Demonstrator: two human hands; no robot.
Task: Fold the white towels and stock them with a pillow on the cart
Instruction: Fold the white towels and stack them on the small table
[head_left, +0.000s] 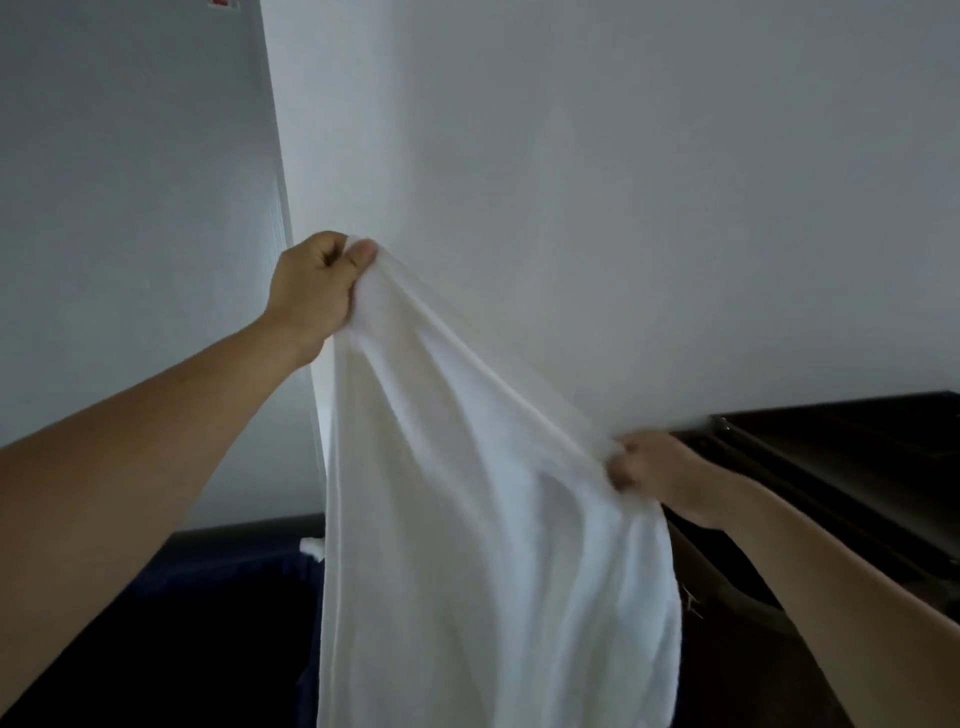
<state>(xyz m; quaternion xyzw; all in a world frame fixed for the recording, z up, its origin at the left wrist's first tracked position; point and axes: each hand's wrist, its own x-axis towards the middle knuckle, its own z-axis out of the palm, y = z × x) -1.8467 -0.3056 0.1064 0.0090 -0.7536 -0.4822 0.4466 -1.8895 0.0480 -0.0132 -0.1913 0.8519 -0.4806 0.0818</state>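
A white towel hangs in the air in front of me, stretched between both hands and drooping down past the bottom of the view. My left hand is raised high and pinches one top corner between thumb and curled fingers. My right hand sits lower and to the right, gripping the other part of the top edge. The towel's lower end is out of view. No pillow shows.
A pale wall with a vertical corner edge fills the background. A dark wooden piece of furniture stands at the right behind my right arm. A dark blue fabric bin with a bit of white cloth at its rim sits at the lower left.
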